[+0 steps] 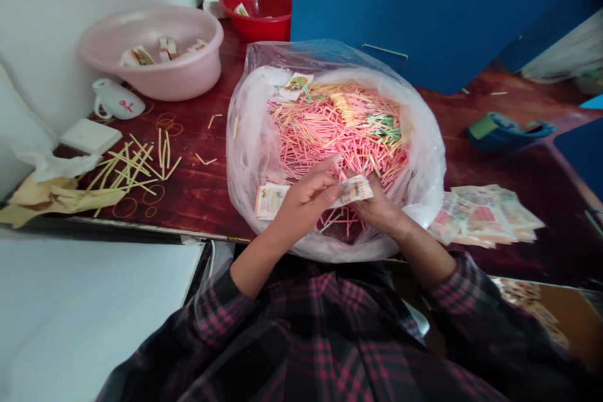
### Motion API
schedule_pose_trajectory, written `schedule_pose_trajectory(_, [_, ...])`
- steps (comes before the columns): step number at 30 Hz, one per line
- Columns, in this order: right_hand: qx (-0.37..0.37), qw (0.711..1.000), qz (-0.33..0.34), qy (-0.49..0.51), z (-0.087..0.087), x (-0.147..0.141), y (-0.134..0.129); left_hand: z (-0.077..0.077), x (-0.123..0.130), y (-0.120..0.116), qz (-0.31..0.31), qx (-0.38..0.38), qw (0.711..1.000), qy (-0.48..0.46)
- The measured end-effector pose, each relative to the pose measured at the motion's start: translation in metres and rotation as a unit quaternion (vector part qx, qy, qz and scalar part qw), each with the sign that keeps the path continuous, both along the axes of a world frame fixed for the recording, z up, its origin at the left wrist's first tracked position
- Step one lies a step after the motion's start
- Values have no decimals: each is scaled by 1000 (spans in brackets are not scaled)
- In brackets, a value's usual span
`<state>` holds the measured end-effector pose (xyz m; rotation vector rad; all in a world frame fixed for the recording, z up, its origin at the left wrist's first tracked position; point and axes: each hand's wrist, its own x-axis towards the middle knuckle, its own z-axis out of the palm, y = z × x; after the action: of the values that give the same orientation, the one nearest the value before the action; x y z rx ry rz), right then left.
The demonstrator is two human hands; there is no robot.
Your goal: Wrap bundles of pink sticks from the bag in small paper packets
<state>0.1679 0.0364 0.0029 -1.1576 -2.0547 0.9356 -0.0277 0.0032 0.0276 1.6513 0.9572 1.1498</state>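
Observation:
My left hand (313, 191) is closed on a small printed paper packet (355, 190), held over a plastic bag (426, 132) opened wide. Inside the bag lies a heap of thin pink, yellow and green sticks (320, 125). Just beyond the packet, my right hand (379, 206) reaches down to the sticks; its fingers are mostly hidden, so I cannot tell what they hold. Another printed packet (269, 201) rests at the bag's near left, partly behind my left forearm. More packets (298, 83) lie on the bag's far left rim.
Filled packets (485, 213) are spread on the table at right, near a blue tape dispenser (509, 132). Loose yellow sticks (127, 166) and rubber bands lie left. Behind them stand a white mug (120, 100), a pink basin (188, 78) and a red basin (264, 26).

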Motion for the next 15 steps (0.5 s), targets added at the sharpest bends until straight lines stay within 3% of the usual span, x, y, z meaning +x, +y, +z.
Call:
schedule_pose_trajectory(4, [-9,1000,-14,-7,2,-3,9,-1,18,12,-31,15,999,20])
schedule_pose_trajectory(7, [-15,999,-39,24,5,-7,15,-2,18,13,-21,-25,999,-9])
schedule_pose_trajectory(10, [-18,992,-86,88,7,-7,19,-1,6,12,76,-62,988,-118])
schedule_pose_trajectory(12, [-17,986,-113,119,7,-5,21,-2,-4,12,140,-88,963,-212])
schedule_pose_trajectory(15, [10,992,-108,68,3,-2,26,-9,-19,10,167,-142,931,-293])
